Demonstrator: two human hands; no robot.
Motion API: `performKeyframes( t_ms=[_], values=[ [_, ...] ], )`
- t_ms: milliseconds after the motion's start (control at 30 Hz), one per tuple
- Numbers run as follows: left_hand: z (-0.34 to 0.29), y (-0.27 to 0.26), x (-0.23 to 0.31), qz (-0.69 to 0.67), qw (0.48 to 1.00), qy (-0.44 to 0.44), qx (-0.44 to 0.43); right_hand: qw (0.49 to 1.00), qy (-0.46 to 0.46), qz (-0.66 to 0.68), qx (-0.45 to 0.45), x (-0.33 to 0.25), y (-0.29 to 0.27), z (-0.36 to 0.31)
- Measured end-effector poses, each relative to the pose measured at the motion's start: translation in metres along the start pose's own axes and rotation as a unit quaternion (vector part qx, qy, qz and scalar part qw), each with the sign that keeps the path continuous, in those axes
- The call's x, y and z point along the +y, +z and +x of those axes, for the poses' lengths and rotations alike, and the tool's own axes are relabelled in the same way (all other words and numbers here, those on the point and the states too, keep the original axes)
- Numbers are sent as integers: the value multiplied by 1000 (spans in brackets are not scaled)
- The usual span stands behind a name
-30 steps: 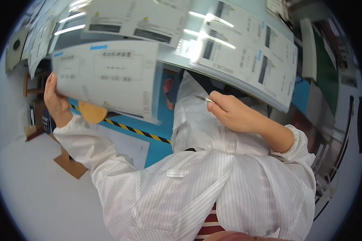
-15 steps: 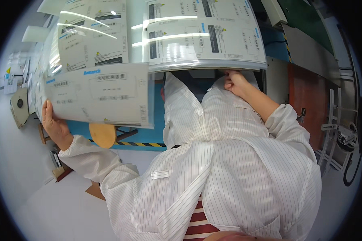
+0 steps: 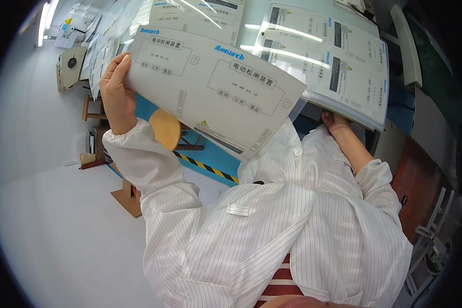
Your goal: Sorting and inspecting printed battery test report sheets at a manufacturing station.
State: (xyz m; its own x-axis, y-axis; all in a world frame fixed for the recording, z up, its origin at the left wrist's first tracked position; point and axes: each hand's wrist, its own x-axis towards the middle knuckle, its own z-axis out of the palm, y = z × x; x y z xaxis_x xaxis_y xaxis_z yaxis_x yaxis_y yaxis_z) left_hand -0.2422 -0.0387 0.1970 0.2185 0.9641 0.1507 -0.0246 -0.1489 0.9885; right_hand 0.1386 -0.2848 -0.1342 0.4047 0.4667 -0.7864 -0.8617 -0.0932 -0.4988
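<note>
My left hand (image 3: 119, 92) is closed on the left edge of a large white printed sheet (image 3: 200, 95), thumb along its margin. The sheet has blue and black print and line diagrams. It hangs tilted, its right end lower, in front of the table and over part of it. My right hand (image 3: 335, 122) is low by the table's front edge, above my lap, just below a stack of similar printed sheets (image 3: 362, 66). Its fingers look curled, partly hidden under the edge, and whatever they may hold cannot be made out.
More printed sheets (image 3: 192, 20) lie under a glossy clear cover at the back. A round wooden stool (image 3: 165, 129) stands below the held sheet, near black-and-yellow floor tape (image 3: 205, 167). An opened cardboard box (image 3: 126, 197) lies left; a metal frame (image 3: 431, 236) stands right.
My left hand has raised the printed sheet off the table, up and to the right, tilting it. My right hand stays by the table edge. The whole view has shifted and turned.
</note>
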Motion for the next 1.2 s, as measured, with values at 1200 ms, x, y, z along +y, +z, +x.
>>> performKeyframes(
  t_ms=[1200],
  values=[
    [32, -3, -6, -4, 988, -62, -140, 863, -276, -281, -317, -39, 138, -306]
  ],
)
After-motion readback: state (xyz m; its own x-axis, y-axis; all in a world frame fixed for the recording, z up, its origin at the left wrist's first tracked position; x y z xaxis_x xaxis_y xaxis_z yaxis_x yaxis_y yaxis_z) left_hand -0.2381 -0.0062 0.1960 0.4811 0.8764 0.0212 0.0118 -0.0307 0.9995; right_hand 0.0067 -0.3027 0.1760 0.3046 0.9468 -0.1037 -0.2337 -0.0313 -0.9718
